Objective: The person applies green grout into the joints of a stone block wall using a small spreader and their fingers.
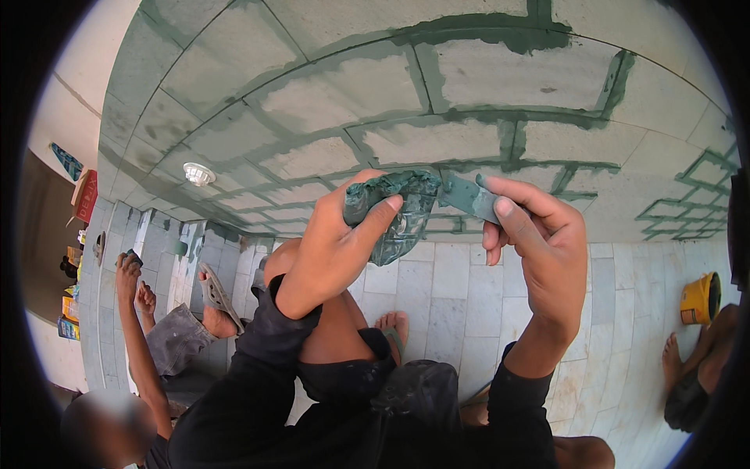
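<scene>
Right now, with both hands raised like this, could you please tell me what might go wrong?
Green paste coats the rim of the clear container in the left hand, so some could drip onto the pale floor tiles below.

The flat scraper in the right hand is close to that rim; a slip might scrape the left hand or knock paste loose.

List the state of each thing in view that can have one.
Left hand: gripping the plastic container
Plastic container: smeared with green paste
Right hand: pinching the flat scraper
Flat scraper: smeared with green paste
Tiled wall: partly smeared green
Yellow bucket: uncovered
Gray sandal: worn by a co-worker
</scene>
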`<state>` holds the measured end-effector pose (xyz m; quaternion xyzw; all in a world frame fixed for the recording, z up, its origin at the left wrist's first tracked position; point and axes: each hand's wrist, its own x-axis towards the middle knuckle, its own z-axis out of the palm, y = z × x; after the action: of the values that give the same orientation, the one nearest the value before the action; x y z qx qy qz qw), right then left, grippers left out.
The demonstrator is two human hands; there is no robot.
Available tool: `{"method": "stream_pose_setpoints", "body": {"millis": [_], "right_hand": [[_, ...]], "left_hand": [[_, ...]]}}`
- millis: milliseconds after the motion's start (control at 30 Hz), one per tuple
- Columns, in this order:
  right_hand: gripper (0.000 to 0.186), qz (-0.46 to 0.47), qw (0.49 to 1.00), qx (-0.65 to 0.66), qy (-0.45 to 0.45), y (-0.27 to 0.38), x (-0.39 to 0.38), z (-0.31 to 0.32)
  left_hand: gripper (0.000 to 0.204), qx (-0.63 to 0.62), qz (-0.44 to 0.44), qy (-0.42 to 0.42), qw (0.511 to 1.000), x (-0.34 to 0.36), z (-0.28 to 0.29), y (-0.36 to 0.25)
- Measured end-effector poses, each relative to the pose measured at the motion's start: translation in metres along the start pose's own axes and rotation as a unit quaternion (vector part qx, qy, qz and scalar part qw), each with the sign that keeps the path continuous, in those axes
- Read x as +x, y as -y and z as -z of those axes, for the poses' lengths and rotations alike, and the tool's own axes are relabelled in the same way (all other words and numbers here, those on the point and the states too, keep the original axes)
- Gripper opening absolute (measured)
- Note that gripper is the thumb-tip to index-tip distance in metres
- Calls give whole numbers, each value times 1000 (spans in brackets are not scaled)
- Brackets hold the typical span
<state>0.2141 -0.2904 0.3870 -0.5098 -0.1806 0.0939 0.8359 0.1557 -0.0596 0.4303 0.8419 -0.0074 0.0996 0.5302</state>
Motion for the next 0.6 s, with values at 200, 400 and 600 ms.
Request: {"method": "stream_pose_setpoints", "body": {"millis": [200,400,600], "right_hand": [[30,-10,999,-34,-25,-1,2,1],[31,17,997,-37,-60,2,4,10],[32,11,994,-53,-93,1,8,21]], "left_hand": [[28,-149,129,-12,980,1,7,-4],[32,-236,189,18,953,5,15,-6],[31,-218,191,28,957,10,18,0]]}}
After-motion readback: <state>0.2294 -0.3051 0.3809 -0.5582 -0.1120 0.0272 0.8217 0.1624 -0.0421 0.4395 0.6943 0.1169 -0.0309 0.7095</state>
